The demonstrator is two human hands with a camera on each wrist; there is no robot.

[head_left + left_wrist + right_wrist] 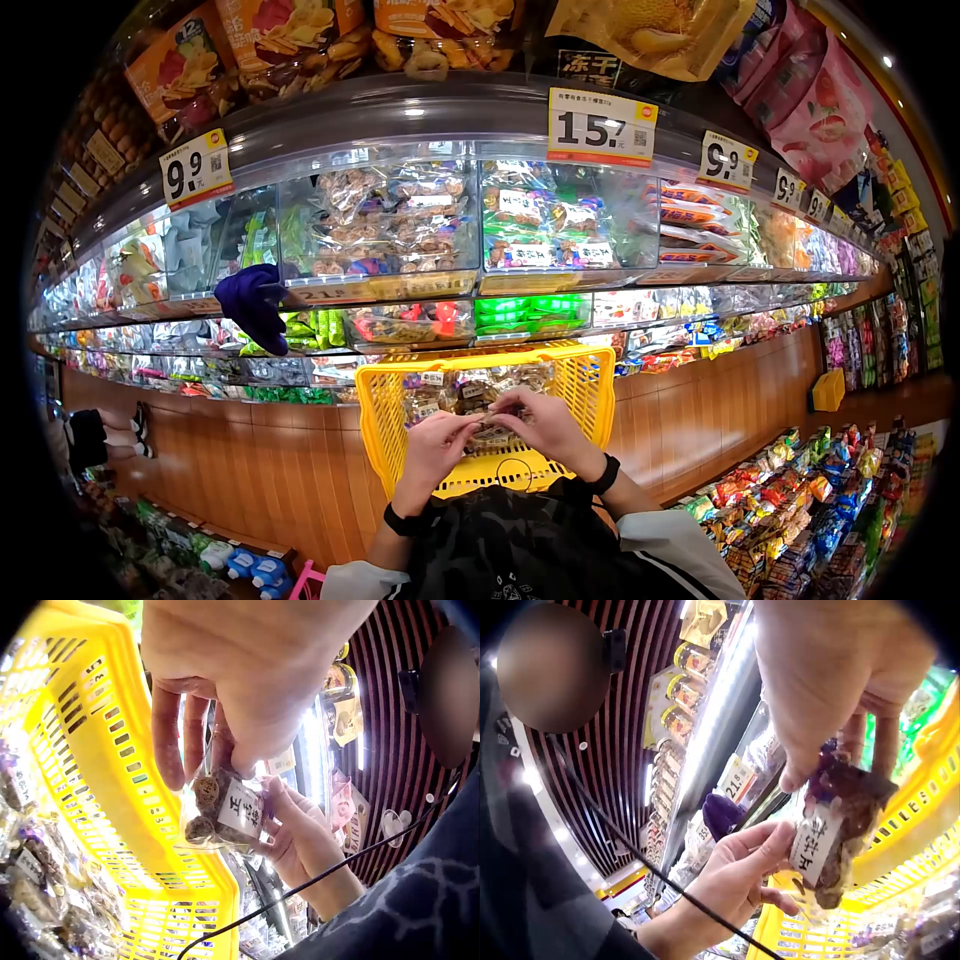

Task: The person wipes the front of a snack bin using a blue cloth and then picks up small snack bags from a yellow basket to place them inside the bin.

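Note:
Both hands hold a small clear packet (238, 814) of dark brown, lumpy pieces with a white label, above a yellow plastic basket (598, 395). My left hand (440, 450) pinches one side of it between thumb and fingers. On the other side, my right hand (548, 425) grips it by its upper edge, as the right wrist view shows, where the packet (829, 844) hangs with its label facing out. Several similar packets (34, 877) lie inside the basket.
Clear shelf bins (390, 220) of wrapped snacks run across the front, with price tags (603, 128) above. A dark purple cloth-like thing (255, 305) hangs at the bins' left. Snack packs (800, 500) fill a display at lower right. Another person's legs (120, 440) show at far left.

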